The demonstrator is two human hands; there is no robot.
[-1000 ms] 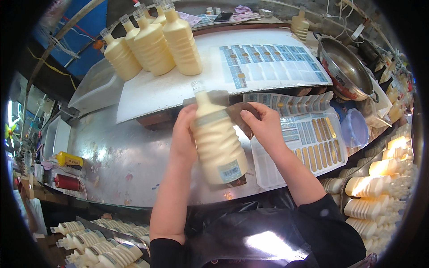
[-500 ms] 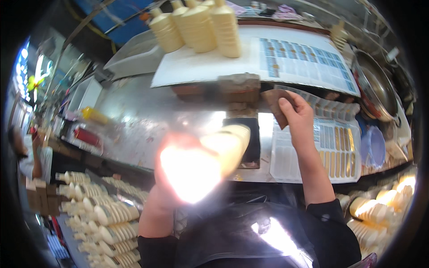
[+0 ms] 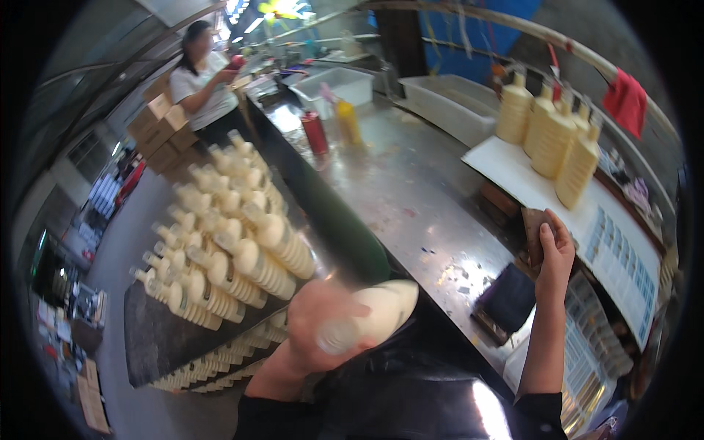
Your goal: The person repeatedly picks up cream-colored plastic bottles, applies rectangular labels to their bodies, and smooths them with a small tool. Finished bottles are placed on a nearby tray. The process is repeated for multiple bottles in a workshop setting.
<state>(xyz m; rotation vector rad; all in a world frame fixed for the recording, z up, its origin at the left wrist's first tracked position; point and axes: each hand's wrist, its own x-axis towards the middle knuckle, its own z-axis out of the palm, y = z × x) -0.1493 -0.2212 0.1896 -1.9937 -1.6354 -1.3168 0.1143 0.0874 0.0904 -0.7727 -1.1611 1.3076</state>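
In the head view, the left hand (image 3: 323,319) is wrapped around the neck end of a cream, ribbed plastic bottle (image 3: 396,304), held beside the near edge of the shiny metal table (image 3: 396,191); blur makes the exact finger placement hard to tell. The right hand (image 3: 555,249) pinches a flat brown piece (image 3: 534,233) over the table. Similar cream bottles (image 3: 246,253) stand in rows on a dark board (image 3: 158,348) to the left.
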